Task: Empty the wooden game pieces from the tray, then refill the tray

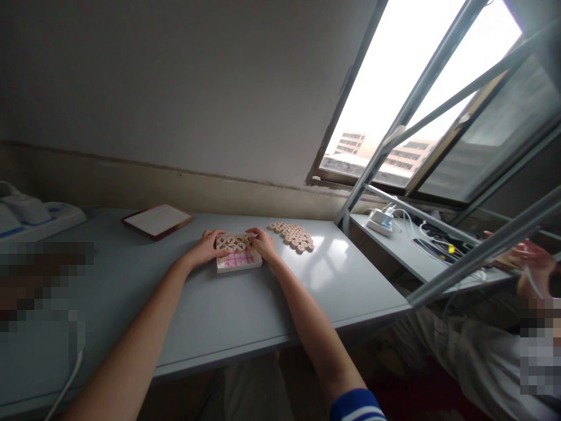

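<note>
A shallow white box (239,268) sits on the grey desk, with Chinese chess pieces (228,247) in two rows across its far part. Pink lines show on a sheet in its near part. My left hand (207,247) is closed around the left side of the box, the thumb reaching over the pieces. At the far right corner, my right hand (262,242) has its fingers bent down onto a piece at the end of the rows; its palm lies along the box's right side. Right of that hand, many loose round wooden pieces (294,235) lie in a cluster.
A flat lid-like tray (158,220) with a red-brown edge lies at the back left. Power strips (61,215) stand at the far left. Metal bed-frame bars (372,169) rise past the desk's right end. Another person's hand (532,260) is at the right, by a second desk with cables.
</note>
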